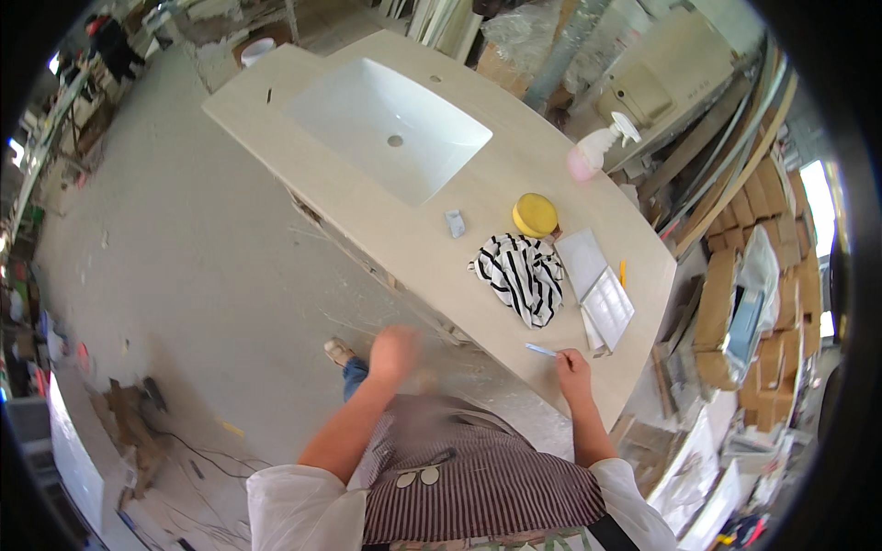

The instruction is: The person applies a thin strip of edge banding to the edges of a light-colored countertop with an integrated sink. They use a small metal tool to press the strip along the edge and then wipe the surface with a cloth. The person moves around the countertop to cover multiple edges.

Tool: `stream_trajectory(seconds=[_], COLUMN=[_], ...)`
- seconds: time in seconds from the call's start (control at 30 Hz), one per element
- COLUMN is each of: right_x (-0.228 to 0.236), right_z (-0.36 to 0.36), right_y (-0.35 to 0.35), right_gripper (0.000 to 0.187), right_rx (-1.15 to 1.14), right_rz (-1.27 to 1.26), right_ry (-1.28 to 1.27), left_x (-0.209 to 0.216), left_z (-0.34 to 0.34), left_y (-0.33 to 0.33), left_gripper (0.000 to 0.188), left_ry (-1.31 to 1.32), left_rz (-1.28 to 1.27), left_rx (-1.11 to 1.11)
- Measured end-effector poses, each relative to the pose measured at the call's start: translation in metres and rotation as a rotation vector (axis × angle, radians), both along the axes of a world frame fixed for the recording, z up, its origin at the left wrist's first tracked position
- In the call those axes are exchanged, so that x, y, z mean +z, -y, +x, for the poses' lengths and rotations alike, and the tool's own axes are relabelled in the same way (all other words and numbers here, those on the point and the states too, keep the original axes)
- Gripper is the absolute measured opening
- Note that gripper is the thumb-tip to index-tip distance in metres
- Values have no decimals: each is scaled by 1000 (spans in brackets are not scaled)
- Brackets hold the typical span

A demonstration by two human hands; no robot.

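My right hand [573, 369] is closed over the near edge of the countertop [424, 243]. Between its fingers is a thin, pale blue strip [540, 349], possibly a small blade or scraper; its exact kind is unclear. My left hand [395, 355] is off the counter's front edge, above the floor, smeared by motion, so its fingers cannot be made out. Beyond my right hand lie a crumpled black-and-white striped cloth [521, 280] and an opened white packet [608, 308]. Farther back sit a round yellow tin or pad [535, 215] and a small grey-white block [455, 223].
A white sink [381, 110] is set into the counter's far left part. A spray bottle with pink liquid [597, 151] stands at the back edge, and an orange-yellow stick [623, 273] lies at right. Cardboard boxes [776, 354] are stacked beyond. A person [115, 46] stands far left.
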State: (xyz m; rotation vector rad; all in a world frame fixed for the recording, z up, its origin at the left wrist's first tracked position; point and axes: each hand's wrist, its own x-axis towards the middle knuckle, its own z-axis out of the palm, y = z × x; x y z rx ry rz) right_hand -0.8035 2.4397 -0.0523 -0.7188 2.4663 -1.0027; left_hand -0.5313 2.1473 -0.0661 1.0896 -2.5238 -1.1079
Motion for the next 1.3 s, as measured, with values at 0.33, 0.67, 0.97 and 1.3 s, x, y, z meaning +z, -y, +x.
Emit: stream_trajectory(seconds=[0.33,0.67,0.97,1.3], right_x=[31,50,42,-19], right_z=[16,-3,26,15], right_y=[4,172,271,342], right_gripper=[46,53,30,51], right_rx=[-83,298,524,420], right_rz=[-168,-216,-156,-98], right_ry=[-132,-403,52,-385], left_x=[-24,-51,-82,-150], left_z=[-9,133,247,403], left_y=[-52,-43,-91,-143], left_gripper=[21,32,40,26], left_ry=[102,336,469,675], left_rz=[120,170,422,307], left_rx=[-212,231,715,577])
